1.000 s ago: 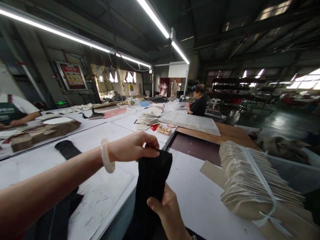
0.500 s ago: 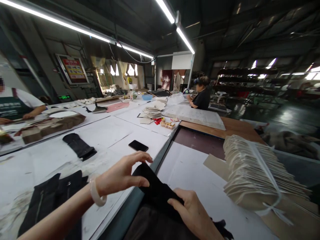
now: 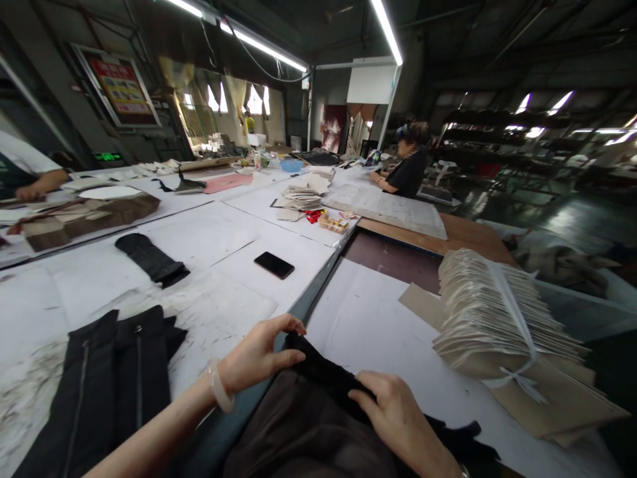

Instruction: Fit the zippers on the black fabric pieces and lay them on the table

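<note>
A dark strip of black fabric (image 3: 328, 373) stretches between my two hands, close to my body. My left hand (image 3: 261, 352), with a pale bangle at the wrist, pinches its far left end between thumb and fingers. Farther along to the right, my right hand (image 3: 391, 408) grips the same strip, thumb on top. Brown-black cloth (image 3: 303, 425) fills the space below the strip; whether it is joined to it, I cannot tell. Ragged black fabric (image 3: 462, 435) sticks out beyond my right hand. Left of my forearm lie black fabric pieces with zippers (image 3: 112, 372).
A phone (image 3: 274, 265) and a folded black piece (image 3: 149, 257) lie on the white table (image 3: 223, 232). At right stands a tied stack of beige panels (image 3: 507, 325). Paper bundles (image 3: 298, 199) sit farther back. One person (image 3: 405, 166) works behind, another (image 3: 34, 172) at left.
My left hand has closed in on the strip's end, which stood up broader before and now lies lower and narrower. My right hand keeps its grip. The view has tilted down.
</note>
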Tool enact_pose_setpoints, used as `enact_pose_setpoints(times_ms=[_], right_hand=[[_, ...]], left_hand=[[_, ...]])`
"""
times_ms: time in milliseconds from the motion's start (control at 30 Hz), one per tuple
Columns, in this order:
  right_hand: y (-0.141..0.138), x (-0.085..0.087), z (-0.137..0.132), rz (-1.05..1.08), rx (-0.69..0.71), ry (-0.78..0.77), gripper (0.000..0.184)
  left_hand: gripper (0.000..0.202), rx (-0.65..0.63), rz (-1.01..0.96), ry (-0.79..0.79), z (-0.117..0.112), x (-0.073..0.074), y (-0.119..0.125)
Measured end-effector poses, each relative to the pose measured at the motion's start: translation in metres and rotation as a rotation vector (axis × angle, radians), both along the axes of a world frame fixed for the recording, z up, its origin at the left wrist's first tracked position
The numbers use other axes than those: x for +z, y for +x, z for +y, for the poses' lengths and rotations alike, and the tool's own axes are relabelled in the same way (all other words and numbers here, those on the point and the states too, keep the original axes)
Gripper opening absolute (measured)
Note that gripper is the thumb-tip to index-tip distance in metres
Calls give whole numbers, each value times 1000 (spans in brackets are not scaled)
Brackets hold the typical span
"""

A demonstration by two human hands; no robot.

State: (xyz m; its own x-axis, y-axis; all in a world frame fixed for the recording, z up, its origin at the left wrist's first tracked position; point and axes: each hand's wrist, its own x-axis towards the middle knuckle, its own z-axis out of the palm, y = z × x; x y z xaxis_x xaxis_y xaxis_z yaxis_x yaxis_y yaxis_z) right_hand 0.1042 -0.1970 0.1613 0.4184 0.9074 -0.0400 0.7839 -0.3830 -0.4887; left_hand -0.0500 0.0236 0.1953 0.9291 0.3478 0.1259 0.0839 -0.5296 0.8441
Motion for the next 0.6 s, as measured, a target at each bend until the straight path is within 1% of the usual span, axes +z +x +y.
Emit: enact_pose_setpoints(times_ms=[133,233,300,367,433,533,600], right_hand=[[-4,-7,-10,-210,34,50,18],[-9,-10,-13,-324,44,97,21],[-12,-12,-14,-347,44,114,22],[-13,-15,-15,-314,42,118,21],[-14,-19,-17,-252,38,116,20],[-12,-23,-21,-145,19,81,20],[-11,-24,-24,-52,-2,32,20]], left_hand=[[21,28,-1,-18,-7,-15,-7],[29,67,-11,-14,-14,-27,-12],[36,114,-61,-16,-19,-34,-14],[39,159,-122,-56,-23,-39,-15],[40,183,-150,-153,-25,-44,-16],[44,191,-135,-323,-26,-50,-17],[46,172,-103,-404,-25,-54,-18]])
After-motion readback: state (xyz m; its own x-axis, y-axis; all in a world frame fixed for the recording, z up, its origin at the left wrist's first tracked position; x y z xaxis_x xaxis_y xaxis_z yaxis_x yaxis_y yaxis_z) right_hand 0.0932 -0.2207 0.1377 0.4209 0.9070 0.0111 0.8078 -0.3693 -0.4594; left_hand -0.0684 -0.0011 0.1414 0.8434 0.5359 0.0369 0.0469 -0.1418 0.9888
